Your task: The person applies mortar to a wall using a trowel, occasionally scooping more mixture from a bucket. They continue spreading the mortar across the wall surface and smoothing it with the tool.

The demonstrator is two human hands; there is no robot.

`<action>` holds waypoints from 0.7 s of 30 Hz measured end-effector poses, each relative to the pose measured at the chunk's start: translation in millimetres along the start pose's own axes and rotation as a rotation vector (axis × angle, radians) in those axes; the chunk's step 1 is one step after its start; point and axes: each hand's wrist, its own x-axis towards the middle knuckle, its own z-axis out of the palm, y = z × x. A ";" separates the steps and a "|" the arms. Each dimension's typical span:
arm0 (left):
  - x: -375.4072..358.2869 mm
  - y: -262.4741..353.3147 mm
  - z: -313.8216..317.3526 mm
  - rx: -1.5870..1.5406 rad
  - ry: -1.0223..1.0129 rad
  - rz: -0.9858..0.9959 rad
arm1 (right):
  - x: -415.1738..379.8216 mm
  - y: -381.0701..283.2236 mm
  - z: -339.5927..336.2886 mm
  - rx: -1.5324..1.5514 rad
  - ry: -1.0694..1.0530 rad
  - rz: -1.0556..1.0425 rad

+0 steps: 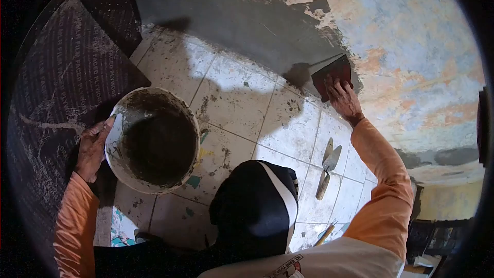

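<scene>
My left hand [92, 146] grips the rim of a round bucket [191, 123] from its outer left side. Dark grey wet mortar coats the inside of the bucket. Over at the wall, my right hand [343, 100] is closed on a dark red, flat plastering float [332, 72], with the fingers bent over its near face. The float lies against the lower edge of the wall, at the end of a band of fresh grey plaster [247, 25]. How the float's handle is shaped, my hand hides.
Printed plywood sheets [51, 72] lean at the left. A pointing trowel [329, 162] lies on the dirty floor tiles [231, 92], right of my black cap [252, 201]. A wooden-handled tool [325, 234] is near my shoulder. Bare, patchy wall [411, 62] rises at the right.
</scene>
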 end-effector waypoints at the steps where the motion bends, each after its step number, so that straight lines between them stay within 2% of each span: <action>1: 0.8 0.6 -1.2 -0.048 -0.045 0.009 | 15.5 5.3 -14.4 0.001 0.013 -0.001; 3: 0.4 3.3 -2.1 0.015 -0.008 -0.023 | 52.0 7.6 -55.1 0.250 0.087 -0.043; 6: 1.9 -0.7 -1.3 -0.039 -0.059 0.016 | 147.5 15.0 -94.7 0.146 0.354 -0.016; 9: -3.7 5.2 -1.7 0.085 -0.034 0.029 | 245.2 14.6 -104.3 0.008 0.526 0.038; 12: -2.7 0.0 -4.7 0.034 -0.053 0.010 | 317.5 12.5 -102.2 -0.076 0.500 0.026; 15: -3.8 -2.3 -7.3 0.072 -0.052 -0.004 | 345.1 13.4 -97.3 -0.150 0.420 0.020; 17: -3.1 -4.5 -5.7 0.004 -0.077 0.054 | 342.8 8.0 -71.2 -0.195 0.427 -0.007; 18: -1.3 -4.7 -7.5 -0.008 -0.086 -0.006 | 335.8 4.7 -62.0 -0.160 0.374 -0.003; 21: 2.5 -12.5 -7.2 -0.037 -0.058 0.025 | 308.1 -7.1 -21.7 -0.103 0.324 -0.029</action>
